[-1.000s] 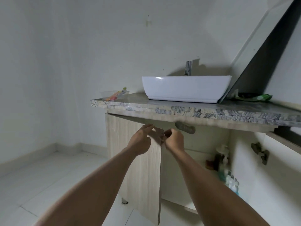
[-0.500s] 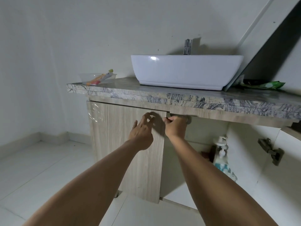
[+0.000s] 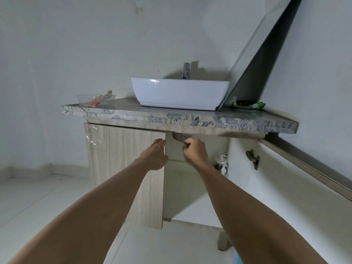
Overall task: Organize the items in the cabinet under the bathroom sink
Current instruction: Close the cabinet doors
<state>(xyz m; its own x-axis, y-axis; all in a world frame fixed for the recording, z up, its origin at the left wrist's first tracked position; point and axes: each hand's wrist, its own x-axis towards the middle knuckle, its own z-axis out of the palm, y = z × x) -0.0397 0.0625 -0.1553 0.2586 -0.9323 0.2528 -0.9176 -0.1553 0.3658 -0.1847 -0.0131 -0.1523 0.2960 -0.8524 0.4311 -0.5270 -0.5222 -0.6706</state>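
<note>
The left hand [image 3: 154, 155] touches the edge of the closed cabinet door [image 3: 123, 168], fingers [image 3: 160, 142] straight; the right hand [image 3: 194, 152] curls beside it.

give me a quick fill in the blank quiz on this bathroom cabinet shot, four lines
1. The cabinet door on the right stands ___.
2. The green packet lies on the countertop to the ___ of the basin.
3. The white bottle inside the cabinet is topped with a ___.
4. The left hand has straight fingers; the curled one is the ___ hand.

Missing words: open; right; pump; right.
</note>
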